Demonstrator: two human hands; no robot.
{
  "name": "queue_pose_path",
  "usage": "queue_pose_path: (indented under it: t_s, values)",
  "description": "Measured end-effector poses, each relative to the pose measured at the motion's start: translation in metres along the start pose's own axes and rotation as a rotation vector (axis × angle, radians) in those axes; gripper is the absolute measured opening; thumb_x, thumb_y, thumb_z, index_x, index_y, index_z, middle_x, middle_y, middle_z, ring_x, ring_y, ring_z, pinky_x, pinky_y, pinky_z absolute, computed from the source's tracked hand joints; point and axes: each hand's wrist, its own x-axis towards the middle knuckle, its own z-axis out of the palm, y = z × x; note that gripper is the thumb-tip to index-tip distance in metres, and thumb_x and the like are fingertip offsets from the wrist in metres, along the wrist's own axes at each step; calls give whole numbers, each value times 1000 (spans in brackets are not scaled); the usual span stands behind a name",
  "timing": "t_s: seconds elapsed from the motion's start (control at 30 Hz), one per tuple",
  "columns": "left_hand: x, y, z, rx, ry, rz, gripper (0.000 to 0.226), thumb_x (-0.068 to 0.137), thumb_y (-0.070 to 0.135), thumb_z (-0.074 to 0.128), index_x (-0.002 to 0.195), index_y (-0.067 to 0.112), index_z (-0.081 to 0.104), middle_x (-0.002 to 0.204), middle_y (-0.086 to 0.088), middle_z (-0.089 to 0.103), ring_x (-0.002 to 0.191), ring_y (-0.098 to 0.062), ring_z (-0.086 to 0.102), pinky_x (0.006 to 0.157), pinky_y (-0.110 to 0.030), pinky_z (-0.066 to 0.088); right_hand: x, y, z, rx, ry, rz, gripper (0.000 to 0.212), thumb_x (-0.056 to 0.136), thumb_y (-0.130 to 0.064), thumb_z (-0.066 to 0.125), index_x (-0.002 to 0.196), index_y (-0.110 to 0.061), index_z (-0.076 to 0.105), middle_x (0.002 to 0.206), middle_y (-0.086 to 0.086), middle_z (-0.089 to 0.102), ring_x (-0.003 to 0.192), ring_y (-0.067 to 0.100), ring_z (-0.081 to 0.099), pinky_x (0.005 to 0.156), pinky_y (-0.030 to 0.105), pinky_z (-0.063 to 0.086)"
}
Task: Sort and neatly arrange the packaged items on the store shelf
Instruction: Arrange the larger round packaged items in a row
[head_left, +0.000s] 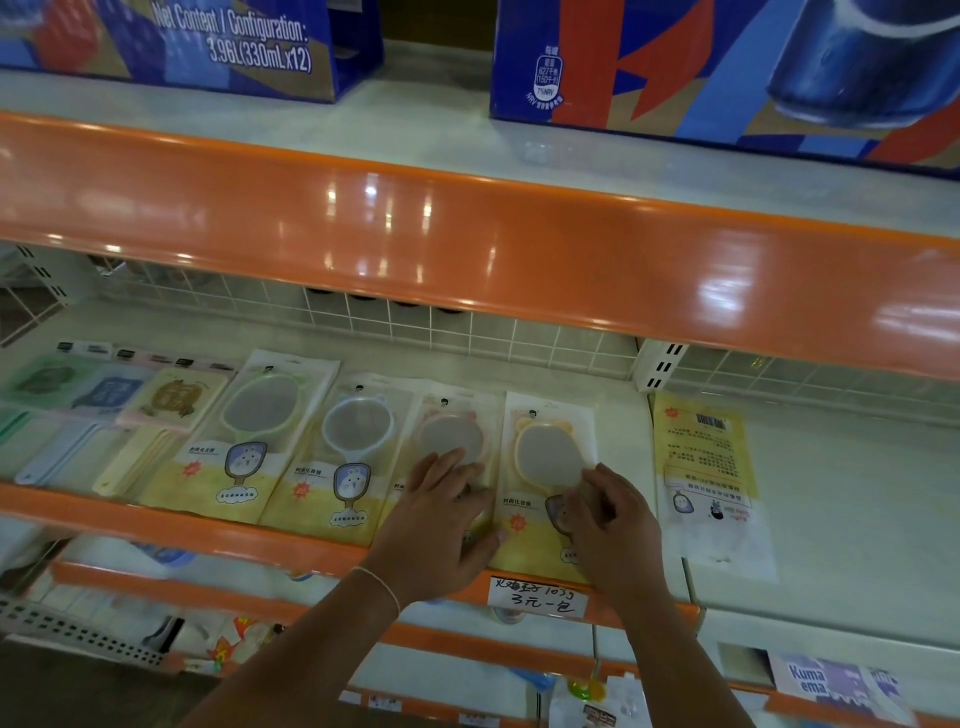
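The shelf (597, 410) with an orange front edge carries a row of packaged hand mirrors lying flat. The left hand (441, 514) lies with straight fingers on the pink mirror pack (452, 415). The right hand (608, 519) has curled fingers on the yellow mirror pack (545, 441) just beside it; whether it pinches it, I cannot tell.

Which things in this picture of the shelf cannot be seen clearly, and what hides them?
All in the head view:
- Pink mirror pack: lower half hidden under the left hand.
- Yellow mirror pack: handle and label picture hidden by the right hand.
- Face-down pack: back print too small to read.
- Drink cartons: cut off by the top edge.
- Lower shelf goods: blurred and partly hidden behind the orange shelf edge.
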Motion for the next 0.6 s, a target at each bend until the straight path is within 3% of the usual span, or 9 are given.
queue_pose_path:
  t_s: [0.07, 0.13, 0.2, 0.43, 0.5, 0.6]
  values:
    - [0, -1, 1, -49, 38, -7, 43, 89, 52, 51, 111, 19, 67, 124, -1, 59, 133, -25, 40, 108, -48, 35, 1, 1, -3, 17, 13, 8, 27, 87, -21, 67, 114, -15, 66, 104, -16, 61, 101, 14, 58, 83, 24, 49]
    - [0, -4, 2, -93, 74, -25, 41, 88, 48, 53, 111, 17, 68, 122, -2, 61, 130, -24, 43, 105, -48, 38, 4, 6, -9, -27, 59, 16, 33, 88, -26, 66, 119, -15, 65, 125, -2, 62, 114, 19, 57, 97, 38, 49]
    - [4, -3, 0, -93, 86, -53, 41, 90, 47, 49, 110, 17, 69, 122, -3, 62, 127, -25, 45, 104, -48, 39, 8, 11, -19, -68, 117, 16, 33, 88, -24, 67, 119, -14, 65, 129, 3, 61, 116, 22, 58, 100, 39, 47]
    - [61, 52, -13, -82, 22, -50, 52, 90, 44, 35, 115, 9, 65, 122, -10, 60, 120, -30, 50, 102, -43, 40, 22, 34, -70, -196, 271, 136, 28, 86, -20, 66, 111, -8, 69, 112, 14, 69, 102, 32, 64, 86, 27, 43]
    - [76, 73, -12, -95, -53, -12, 58, 91, 46, 29, 123, 10, 60, 130, -8, 54, 128, -27, 43, 106, -41, 34, 26, 45, -85, -282, 277, 215, 32, 86, -28, 64, 111, -10, 69, 110, 16, 69, 99, 34, 65, 88, 32, 47]
    - [91, 98, -3, -85, -168, 62, 50, 95, 42, 36, 133, 12, 51, 141, -8, 45, 136, -25, 32, 114, -39, 25, 29, 60, -103, -392, 258, 331, 45, 81, -48, 52, 112, -18, 66, 106, 13, 70, 97, 35, 63, 90, 38, 47]
